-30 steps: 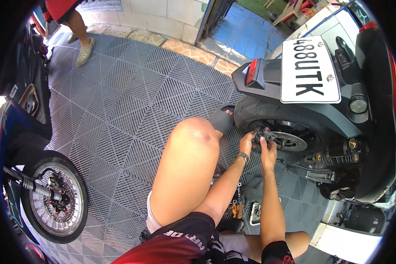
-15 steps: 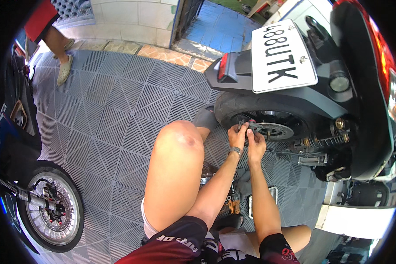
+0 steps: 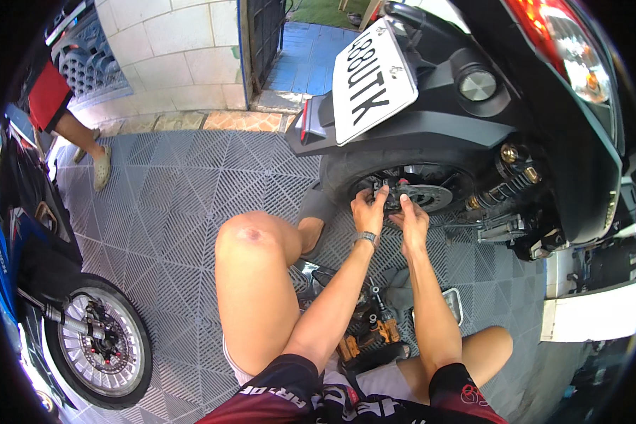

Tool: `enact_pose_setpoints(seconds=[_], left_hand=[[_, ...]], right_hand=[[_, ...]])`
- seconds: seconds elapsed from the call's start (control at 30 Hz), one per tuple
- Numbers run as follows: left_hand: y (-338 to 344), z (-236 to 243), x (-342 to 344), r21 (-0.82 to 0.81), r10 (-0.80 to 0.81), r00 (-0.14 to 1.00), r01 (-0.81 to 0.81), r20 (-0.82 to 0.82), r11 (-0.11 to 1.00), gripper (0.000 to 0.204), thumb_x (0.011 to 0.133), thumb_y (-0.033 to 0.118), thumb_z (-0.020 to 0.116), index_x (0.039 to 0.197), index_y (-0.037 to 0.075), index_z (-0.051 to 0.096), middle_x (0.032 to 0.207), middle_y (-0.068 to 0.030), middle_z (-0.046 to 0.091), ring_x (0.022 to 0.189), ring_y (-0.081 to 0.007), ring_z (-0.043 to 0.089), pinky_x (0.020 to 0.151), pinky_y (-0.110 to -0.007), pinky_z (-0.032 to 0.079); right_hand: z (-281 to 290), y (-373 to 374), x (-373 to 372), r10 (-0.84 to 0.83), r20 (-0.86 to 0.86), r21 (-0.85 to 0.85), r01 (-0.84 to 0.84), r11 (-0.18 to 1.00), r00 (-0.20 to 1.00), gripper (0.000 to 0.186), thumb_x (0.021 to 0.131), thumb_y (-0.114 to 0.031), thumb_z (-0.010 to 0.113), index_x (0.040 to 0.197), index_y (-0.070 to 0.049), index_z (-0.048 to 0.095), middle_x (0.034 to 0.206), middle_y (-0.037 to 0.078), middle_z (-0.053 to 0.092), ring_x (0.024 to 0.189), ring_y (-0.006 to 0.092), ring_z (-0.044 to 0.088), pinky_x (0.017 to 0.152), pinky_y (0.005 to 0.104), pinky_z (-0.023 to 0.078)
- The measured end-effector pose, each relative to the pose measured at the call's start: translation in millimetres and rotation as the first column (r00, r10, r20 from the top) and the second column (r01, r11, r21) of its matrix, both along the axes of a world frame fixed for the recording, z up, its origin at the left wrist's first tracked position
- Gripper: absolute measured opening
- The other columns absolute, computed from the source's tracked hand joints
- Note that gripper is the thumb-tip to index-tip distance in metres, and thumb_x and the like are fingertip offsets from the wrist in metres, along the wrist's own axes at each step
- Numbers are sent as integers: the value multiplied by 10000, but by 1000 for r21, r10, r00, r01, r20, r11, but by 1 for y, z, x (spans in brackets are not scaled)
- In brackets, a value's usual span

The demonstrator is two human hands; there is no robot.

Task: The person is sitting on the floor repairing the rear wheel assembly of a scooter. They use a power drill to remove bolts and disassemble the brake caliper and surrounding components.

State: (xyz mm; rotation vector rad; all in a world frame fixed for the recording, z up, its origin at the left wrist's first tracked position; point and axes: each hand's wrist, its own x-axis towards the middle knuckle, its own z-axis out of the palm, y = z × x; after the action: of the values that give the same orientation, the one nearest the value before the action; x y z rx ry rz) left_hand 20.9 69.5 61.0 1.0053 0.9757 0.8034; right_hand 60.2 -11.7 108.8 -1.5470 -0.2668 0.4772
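Both my hands are at the rear wheel of a black scooter, beside its perforated brake disc. Between them is a dark metal part that looks like a brake caliper, with a small red bit near its top. My left hand grips its left side, thumb and fingers closed round it. My right hand holds it from the right, thumb up along the part and fingers curled below. The fingers partly hide the part, and whether it touches the disc I cannot tell. The rear tyre stands just beyond.
Orange-and-black power tools lie on the grey tiled floor between my legs, near a metal-rimmed tray. The scooter's licence plate overhangs the wheel. Another motorcycle's front wheel is at left. A person's leg shows far left.
My view has shifted and tilted, so the scooter sits further left and more floor tools show. My hands stay at the dark part, a little further apart, with the right fingers lower.
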Motion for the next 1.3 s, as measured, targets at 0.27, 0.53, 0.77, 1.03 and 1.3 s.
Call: enact_pose_setpoints(seconds=[0.27,0.53,0.77,1.03,1.3], left_hand=[[20,28,8,23,-393,891,409,-227,912,929,718,585,741,1245,-140,496,1215,-274,588,1157,-325,574,971,-363,432],[32,21,2,5,-417,892,424,-178,906,707,839,481,689,1207,-108,555,1131,-203,633,1068,-275,602,913,-361,465],[12,42,7,8,-404,889,415,-214,910,663,846,477,687,1167,-94,583,1023,-154,647,904,-231,613,784,-335,491],[23,50,-4,-125,-372,926,363,-65,924,517,970,488,473,1136,21,619,991,-92,638,867,-207,596,762,-377,497],[8,39,26,77,-540,750,608,-382,790,849,706,540,752,1239,-85,540,1222,-219,588,1146,-317,560,997,-371,418]], right_hand=[[-3,-13,7,-18,306,-276,106,955,952,469,824,-366,727,946,82,665,748,94,654,693,141,597,666,300,496],[8,-6,-6,-28,368,-236,123,964,929,476,775,-377,766,936,56,652,764,161,682,675,223,659,663,341,509],[-7,-15,9,-64,445,-208,172,963,893,574,732,-411,764,1005,70,611,948,280,662,891,430,653,780,454,519],[7,5,15,79,424,-457,138,879,902,828,697,-648,696,948,136,609,919,331,652,913,436,660,807,458,518],[-20,-17,9,-40,354,-294,152,944,934,689,821,-406,709,1234,109,513,1259,302,552,1168,364,561,971,422,434]])
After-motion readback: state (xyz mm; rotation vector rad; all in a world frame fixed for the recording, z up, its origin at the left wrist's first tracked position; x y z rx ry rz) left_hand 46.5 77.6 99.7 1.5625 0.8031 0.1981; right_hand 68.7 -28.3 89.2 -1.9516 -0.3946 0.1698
